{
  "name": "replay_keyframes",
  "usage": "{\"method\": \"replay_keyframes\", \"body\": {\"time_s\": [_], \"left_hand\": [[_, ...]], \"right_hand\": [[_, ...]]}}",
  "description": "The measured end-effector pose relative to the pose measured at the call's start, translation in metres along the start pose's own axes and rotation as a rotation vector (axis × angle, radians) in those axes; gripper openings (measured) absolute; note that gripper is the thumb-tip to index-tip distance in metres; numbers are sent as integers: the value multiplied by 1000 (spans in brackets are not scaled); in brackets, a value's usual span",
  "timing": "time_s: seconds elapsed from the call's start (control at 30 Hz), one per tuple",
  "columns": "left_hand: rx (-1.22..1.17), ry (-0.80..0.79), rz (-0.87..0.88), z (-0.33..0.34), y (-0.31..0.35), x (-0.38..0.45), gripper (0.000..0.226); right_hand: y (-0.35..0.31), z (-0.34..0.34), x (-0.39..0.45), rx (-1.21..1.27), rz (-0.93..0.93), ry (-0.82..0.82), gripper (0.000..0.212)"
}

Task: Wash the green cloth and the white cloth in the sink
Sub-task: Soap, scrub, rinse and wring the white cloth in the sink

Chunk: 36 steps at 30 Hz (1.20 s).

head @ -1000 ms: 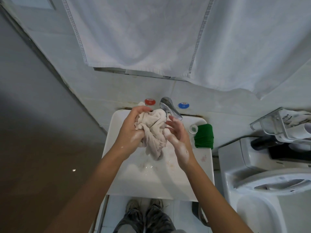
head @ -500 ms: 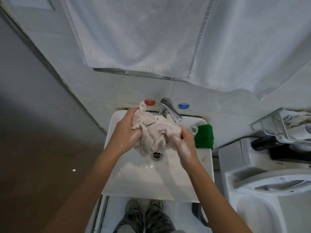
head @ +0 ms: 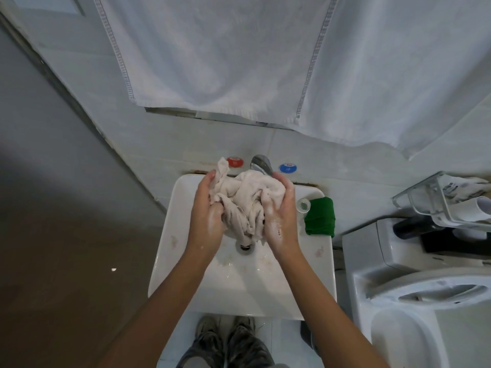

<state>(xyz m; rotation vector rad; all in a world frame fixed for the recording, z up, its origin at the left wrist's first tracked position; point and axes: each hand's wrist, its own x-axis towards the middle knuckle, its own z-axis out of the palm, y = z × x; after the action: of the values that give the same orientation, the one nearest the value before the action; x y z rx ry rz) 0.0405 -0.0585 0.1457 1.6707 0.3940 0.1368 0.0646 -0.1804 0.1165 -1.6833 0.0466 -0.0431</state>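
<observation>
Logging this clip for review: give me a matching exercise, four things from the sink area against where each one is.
Things:
1. white cloth
2. green cloth
3. red knob
4. drain

Places:
A. folded on the sink's right rim
B. on the wall, left of the tap
C. bunched between both hands
D. bottom of the basin, under the cloth

Pairs: 1-C, 2-A, 3-B, 4-D

White cloth [head: 247, 200] now bunched higher between left hand [head: 206, 208] and right hand [head: 281, 208], hiding the faucet spout.
</observation>
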Motion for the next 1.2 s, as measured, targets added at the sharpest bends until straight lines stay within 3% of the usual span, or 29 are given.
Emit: {"method": "replay_keyframes", "body": {"time_s": [0.1,0.17,0.27,0.37,0.53,0.6,0.77,0.97,1.1,1.2], "left_hand": [[-88,-141,-75,4,0,-7,50],[-4,-155,-36,4,-6,-10,65],[81,-173,-4,2,-7,-11,89],[137,-222,-13,-5,-4,-7,97],[406,-136,97,-25,-1,6,57],[449,-156,142,-34,-3,12,51],[511,-138,190,-32,-18,18,44],[364,-107,91,-7,-23,6,47],[229,77,13,26,-4,-17,30],[138,219,44,30,2,-12,19]], "right_hand": [[-1,7,2,41,3,43,34],[-1,10,1,38,3,78,36],[-3,12,0,52,14,112,21],[-2,7,4,48,39,161,23],[2,-12,6,-53,-31,148,24],[3,-14,2,-73,-62,102,22],[9,0,-9,48,100,54,27],[3,24,-8,94,146,70,24],[-9,38,5,122,169,220,37],[-16,46,3,179,216,187,36]]}}
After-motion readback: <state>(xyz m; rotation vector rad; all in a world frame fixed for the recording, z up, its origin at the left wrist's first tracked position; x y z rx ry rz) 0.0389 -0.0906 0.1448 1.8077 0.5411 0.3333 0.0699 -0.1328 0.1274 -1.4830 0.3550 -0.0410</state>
